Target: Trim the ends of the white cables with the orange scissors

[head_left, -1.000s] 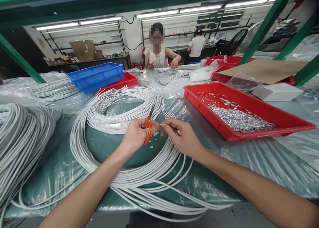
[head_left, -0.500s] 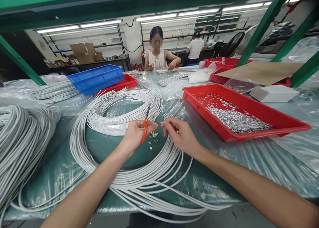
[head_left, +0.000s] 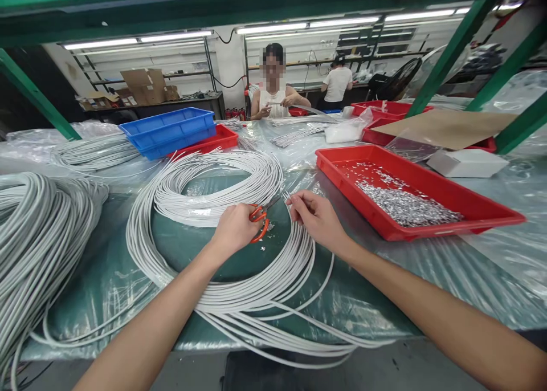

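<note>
My left hand point(head_left: 235, 228) is closed round the orange-handled scissors point(head_left: 258, 213). Their blades point right, towards the fingertips of my right hand point(head_left: 318, 219). That hand is pinched at the end of a white cable, among the gathered ends of a large cable coil point(head_left: 256, 301) lying on the table. Whether the blades touch the cable is too small to make out. Small silvery scraps point(head_left: 262, 248) lie inside the coil, below the scissors.
A red tray point(head_left: 410, 231) of small metal pieces stands right, near a white box point(head_left: 468, 162). More cable coils point(head_left: 51, 248) lie left. Behind are a blue tray point(head_left: 171, 131) and a person point(head_left: 276, 103) handling cables. Green frame posts point(head_left: 444, 55) rise on the right.
The scissors have turned in my left hand: their blades pointed upward before and now reach right towards my right fingers. My right hand has shifted slightly up and right.
</note>
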A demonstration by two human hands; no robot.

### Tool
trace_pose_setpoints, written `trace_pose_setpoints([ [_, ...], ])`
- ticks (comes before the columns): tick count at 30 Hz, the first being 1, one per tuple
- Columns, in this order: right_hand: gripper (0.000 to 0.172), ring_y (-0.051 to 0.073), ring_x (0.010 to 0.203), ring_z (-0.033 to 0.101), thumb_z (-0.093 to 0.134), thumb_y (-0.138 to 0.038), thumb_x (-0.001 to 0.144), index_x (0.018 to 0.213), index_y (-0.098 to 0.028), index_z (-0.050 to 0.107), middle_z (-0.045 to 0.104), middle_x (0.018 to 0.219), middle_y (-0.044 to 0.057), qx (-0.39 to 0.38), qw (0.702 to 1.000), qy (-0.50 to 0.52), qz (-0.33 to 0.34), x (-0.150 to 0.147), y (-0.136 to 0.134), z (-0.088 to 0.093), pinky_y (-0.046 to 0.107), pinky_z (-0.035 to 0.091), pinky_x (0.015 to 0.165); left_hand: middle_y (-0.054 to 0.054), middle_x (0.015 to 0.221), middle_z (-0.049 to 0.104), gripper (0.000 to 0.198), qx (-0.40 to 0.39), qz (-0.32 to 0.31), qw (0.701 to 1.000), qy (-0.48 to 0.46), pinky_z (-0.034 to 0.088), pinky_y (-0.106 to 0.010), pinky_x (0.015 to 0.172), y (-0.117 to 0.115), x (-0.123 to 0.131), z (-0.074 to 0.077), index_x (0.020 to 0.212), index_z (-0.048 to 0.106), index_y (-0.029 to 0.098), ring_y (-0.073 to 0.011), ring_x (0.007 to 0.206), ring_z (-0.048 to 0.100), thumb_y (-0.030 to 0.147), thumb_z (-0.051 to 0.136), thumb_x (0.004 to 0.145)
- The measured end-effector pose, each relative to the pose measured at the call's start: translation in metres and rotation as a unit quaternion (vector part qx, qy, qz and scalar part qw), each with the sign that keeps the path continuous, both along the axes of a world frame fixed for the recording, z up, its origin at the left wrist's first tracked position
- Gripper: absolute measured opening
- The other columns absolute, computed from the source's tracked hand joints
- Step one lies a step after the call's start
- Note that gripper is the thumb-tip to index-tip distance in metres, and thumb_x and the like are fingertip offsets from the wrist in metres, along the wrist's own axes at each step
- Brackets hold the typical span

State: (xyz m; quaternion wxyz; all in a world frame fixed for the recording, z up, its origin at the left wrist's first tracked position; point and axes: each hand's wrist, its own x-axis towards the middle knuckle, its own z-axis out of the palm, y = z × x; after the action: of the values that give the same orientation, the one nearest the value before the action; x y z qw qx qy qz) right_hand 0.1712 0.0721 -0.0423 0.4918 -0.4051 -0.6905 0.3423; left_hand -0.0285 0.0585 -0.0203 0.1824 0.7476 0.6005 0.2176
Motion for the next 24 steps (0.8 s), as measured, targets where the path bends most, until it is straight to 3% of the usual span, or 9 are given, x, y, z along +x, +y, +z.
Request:
trace_pose_setpoints([
  [3, 0.039, 0.011, 0.048, 0.047, 0.056, -0.054, 0.09, 0.081, -0.017, 0.06, 0.054, 0.056, -0.003, 0.014, 0.999, 0.023, -0.034, 0.004, 0.004, 0.011, 0.024, 0.037, 0.048, 0.0, 0.054, 0.05, 0.02, 0.011, -0.002, 1.0, 0.01, 0.024, -0.027, 0.056, -0.001, -0.001, 0.004, 0.058, 0.052, 0.022, -0.0153, 0.054, 0.044, 0.026, 0.05, 0.078],
  [7, 0.038, 0.011, 0.046, 0.05, 0.066, -0.053, 0.081, 0.078, -0.016, 0.064, 0.063, 0.057, 0.001, -0.005, 0.996, 0.033, -0.082, 0.024, -0.006, 0.042, 0.024, 0.037, 0.045, -0.001, 0.055, 0.051, 0.021, 0.031, -0.001, 1.0, 0.005, 0.023, -0.028, 0.056, -0.001, -0.003, 0.007, 0.059, 0.049, 0.022, -0.016, 0.053, 0.045, 0.026, 0.048, 0.079],
  [11, 0.036, 0.011, 0.042, 0.051, 0.075, -0.051, 0.074, 0.071, -0.016, 0.067, 0.067, 0.059, 0.005, -0.122, 0.986, 0.052, -0.105, 0.059, -0.051, 0.071, 0.024, 0.039, 0.039, -0.003, 0.055, 0.054, 0.022, 0.044, 0.004, 0.999, 0.023, 0.022, -0.029, 0.057, 0.002, -0.005, 0.005, 0.06, 0.049, 0.022, -0.0177, 0.052, 0.046, 0.028, 0.048, 0.081],
  [14, 0.032, 0.014, 0.05, 0.059, 0.08, -0.048, 0.069, 0.072, -0.018, 0.072, 0.072, 0.07, 0.011, -0.2, 0.954, 0.139, -0.174, 0.082, -0.103, 0.074, 0.025, 0.048, 0.043, -0.004, 0.058, 0.058, 0.022, 0.049, 0.003, 0.998, 0.047, 0.023, -0.029, 0.056, 0.003, -0.005, 0.004, 0.061, 0.051, 0.022, -0.0192, 0.055, 0.05, 0.029, 0.048, 0.081],
  [17, 0.03, 0.015, 0.049, 0.059, 0.086, -0.048, 0.059, 0.068, -0.021, 0.076, 0.071, 0.071, 0.014, -0.257, 0.91, 0.192, -0.262, 0.092, -0.16, 0.052, 0.025, 0.049, 0.04, -0.005, 0.058, 0.058, 0.023, 0.046, -0.011, 0.997, 0.056, 0.023, -0.029, 0.056, 0.002, -0.004, 0.004, 0.061, 0.051, 0.022, -0.0195, 0.056, 0.051, 0.03, 0.047, 0.082],
  [20, 0.026, 0.02, 0.057, 0.065, 0.087, -0.041, 0.055, 0.071, -0.024, 0.077, 0.073, 0.078, 0.016, -0.332, 0.858, 0.226, -0.319, 0.093, -0.204, 0.011, 0.026, 0.051, 0.041, -0.005, 0.059, 0.059, 0.024, 0.043, -0.016, 0.997, 0.066, 0.024, -0.029, 0.056, 0.002, -0.003, 0.004, 0.061, 0.052, 0.022, -0.0198, 0.057, 0.053, 0.032, 0.047, 0.082],
  [22, 0.028, 0.022, 0.065, 0.07, 0.087, -0.039, 0.055, 0.074, -0.021, 0.076, 0.074, 0.081, 0.015, -0.37, 0.822, 0.24, -0.359, 0.093, -0.223, -0.017, 0.025, 0.054, 0.045, -0.005, 0.06, 0.06, 0.022, 0.045, -0.01, 0.996, 0.076, 0.025, -0.029, 0.056, 0.002, -0.002, 0.003, 0.064, 0.055, 0.022, -0.0208, 0.06, 0.055, 0.034, 0.048, 0.081],
  [24, 0.032, 0.022, 0.071, 0.072, 0.086, -0.037, 0.057, 0.078, -0.018, 0.072, 0.075, 0.082, 0.013, -0.405, 0.807, 0.237, -0.358, 0.094, -0.23, -0.04, 0.024, 0.056, 0.052, -0.005, 0.062, 0.062, 0.022, 0.047, -0.009, 0.996, 0.08, 0.027, -0.028, 0.056, 0.002, -0.002, 0.002, 0.066, 0.058, 0.022, -0.0218, 0.064, 0.058, 0.036, 0.05, 0.08],
])
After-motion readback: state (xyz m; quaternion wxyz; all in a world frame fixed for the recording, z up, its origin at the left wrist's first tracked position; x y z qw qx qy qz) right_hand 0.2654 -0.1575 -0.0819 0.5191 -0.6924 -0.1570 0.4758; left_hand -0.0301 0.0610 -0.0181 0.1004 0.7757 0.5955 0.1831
